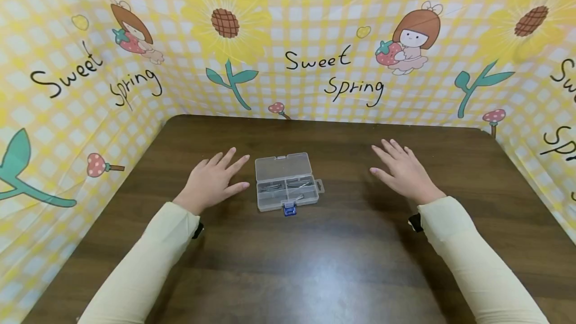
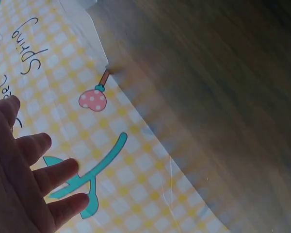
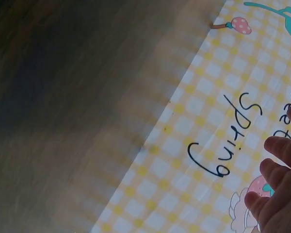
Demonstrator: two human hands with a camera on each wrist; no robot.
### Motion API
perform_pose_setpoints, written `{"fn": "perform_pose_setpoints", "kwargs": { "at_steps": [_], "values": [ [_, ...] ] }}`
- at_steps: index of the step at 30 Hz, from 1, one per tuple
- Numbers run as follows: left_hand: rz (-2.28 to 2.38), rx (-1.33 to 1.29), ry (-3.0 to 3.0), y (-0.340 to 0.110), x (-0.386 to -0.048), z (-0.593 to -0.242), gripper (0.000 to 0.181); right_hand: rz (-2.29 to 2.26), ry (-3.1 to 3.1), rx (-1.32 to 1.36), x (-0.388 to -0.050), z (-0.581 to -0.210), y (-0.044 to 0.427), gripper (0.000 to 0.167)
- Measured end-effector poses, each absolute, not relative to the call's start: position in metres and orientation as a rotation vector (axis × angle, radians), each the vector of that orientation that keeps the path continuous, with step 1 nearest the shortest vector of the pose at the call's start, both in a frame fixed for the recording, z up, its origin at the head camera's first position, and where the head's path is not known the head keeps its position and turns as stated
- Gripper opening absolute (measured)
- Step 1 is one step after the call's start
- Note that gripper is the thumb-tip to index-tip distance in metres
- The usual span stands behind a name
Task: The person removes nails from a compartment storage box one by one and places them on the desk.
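A small clear plastic box (image 1: 288, 194) lies on the table with its lid (image 1: 283, 168) swung back. Thin metal pins or nails (image 1: 299, 184) lie in its compartments; their exact kind is too small to tell. A blue latch (image 1: 290, 209) hangs at the box's near side. Just left of the box is my left hand (image 1: 211, 181), fingers spread and holding nothing. Farther off on the right, my right hand (image 1: 402, 171) also has its fingers spread, apart from the box. Both wrist views show the fingers extended, with no object against them.
The dark wooden table (image 1: 324, 274) reaches back to a yellow checked cloth (image 1: 315, 24) printed with flowers and "Sweet Spring". That cloth stands along the left, back and right sides. A clear hanging tab (image 1: 320, 186) sticks out from the box's right side.
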State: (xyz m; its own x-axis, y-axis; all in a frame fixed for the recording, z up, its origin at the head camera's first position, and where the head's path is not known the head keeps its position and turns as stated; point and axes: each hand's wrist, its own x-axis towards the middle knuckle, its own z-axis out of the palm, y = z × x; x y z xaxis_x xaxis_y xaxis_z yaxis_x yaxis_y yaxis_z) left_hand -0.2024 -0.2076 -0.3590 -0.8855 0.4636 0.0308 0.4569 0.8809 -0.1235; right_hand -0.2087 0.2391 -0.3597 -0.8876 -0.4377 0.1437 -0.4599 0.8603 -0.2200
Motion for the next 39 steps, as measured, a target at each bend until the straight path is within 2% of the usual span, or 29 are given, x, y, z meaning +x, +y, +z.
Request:
{"fn": "perform_pose_setpoints", "kwargs": {
  "at_steps": [19, 30, 39],
  "values": [
    [0.189, -0.859, -3.137, -0.182, -0.205, -0.38, 0.075, 0.408, -2.953, 0.889, -0.222, -0.379, 0.178, 0.058],
    [0.234, -0.911, -3.218, -0.172, -0.205, -0.384, 0.076, 0.346, -2.881, 1.061, -0.231, -0.382, 0.135, 0.047],
    [0.273, -0.948, -3.217, -0.167, -0.204, -0.383, 0.076, 0.235, -2.784, 1.198, -0.238, -0.382, 0.107, 0.02]
  ]
}}
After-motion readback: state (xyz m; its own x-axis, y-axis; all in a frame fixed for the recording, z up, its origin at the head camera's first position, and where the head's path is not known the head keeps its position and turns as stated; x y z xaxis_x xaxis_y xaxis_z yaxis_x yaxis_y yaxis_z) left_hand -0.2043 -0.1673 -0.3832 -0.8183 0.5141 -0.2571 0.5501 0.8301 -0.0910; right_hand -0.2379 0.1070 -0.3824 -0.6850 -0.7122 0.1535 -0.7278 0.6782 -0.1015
